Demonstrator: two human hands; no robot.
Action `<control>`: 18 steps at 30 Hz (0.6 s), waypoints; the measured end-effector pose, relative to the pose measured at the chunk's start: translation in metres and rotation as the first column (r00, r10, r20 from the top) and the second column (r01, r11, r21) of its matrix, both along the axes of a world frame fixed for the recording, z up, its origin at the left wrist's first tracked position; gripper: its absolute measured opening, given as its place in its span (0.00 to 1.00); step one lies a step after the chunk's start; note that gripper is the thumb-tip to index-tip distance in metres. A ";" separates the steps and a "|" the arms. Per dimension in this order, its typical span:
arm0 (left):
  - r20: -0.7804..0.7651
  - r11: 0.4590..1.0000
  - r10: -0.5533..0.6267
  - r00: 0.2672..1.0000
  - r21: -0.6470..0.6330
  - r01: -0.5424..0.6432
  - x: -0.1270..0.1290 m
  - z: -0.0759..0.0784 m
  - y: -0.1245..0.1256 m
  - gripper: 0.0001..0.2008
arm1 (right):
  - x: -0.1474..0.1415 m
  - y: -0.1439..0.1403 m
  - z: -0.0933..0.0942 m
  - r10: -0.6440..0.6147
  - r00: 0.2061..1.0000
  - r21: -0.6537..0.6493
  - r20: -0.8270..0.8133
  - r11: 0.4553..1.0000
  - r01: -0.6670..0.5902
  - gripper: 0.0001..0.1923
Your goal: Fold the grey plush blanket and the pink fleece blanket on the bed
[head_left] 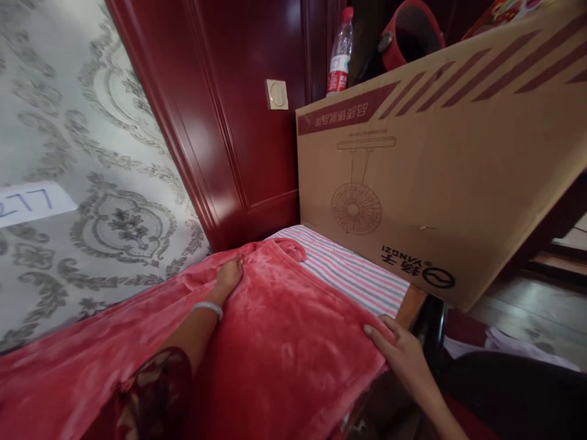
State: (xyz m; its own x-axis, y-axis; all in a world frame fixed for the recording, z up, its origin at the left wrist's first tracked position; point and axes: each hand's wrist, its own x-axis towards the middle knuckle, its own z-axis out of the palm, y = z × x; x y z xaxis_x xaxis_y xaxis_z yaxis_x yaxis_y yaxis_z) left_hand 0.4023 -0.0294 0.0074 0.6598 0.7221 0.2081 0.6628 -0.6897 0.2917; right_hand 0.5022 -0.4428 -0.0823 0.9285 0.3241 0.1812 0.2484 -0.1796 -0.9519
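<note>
Two hands work one pink fleece blanket [275,342], spread over a striped sheet [353,269] on a bed. The left hand [228,276] reaches far along the wall side with fingers pressed down into the pile near the blanket's top edge; whether it pinches the cloth I cannot tell. The right hand [398,349] lies flat and open on the near corner at the bed's edge — likely pinning it taut. A cardboard fan box [440,165] stands upside down just beyond, leaning against the dark red headboard [238,122].
</note>
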 end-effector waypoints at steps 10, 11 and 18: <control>0.084 0.994 -0.105 0.991 -0.001 0.105 0.058 0.014 -0.013 0.17 | -0.004 -0.002 0.015 0.096 0.995 -0.001 0.017 0.995 -0.096 0.24; 0.096 0.996 -0.093 0.991 0.005 0.093 0.061 0.015 -0.013 0.16 | -0.005 -0.002 0.015 0.108 0.994 0.005 0.020 0.994 -0.108 0.24; 0.084 0.994 -0.071 0.994 -0.075 0.077 0.065 0.005 -0.009 0.15 | -0.002 -0.001 0.009 -0.011 0.998 0.000 0.068 1.000 0.011 0.25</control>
State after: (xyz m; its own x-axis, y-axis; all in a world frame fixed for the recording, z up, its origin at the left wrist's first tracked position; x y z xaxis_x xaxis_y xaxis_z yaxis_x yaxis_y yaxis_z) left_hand 0.4676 -0.0385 0.0123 0.6951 0.6880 0.2084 0.5828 -0.7091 0.3970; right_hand 0.5007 -0.4434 -0.0734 0.9177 0.3137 0.2437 0.3104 -0.1832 -0.9328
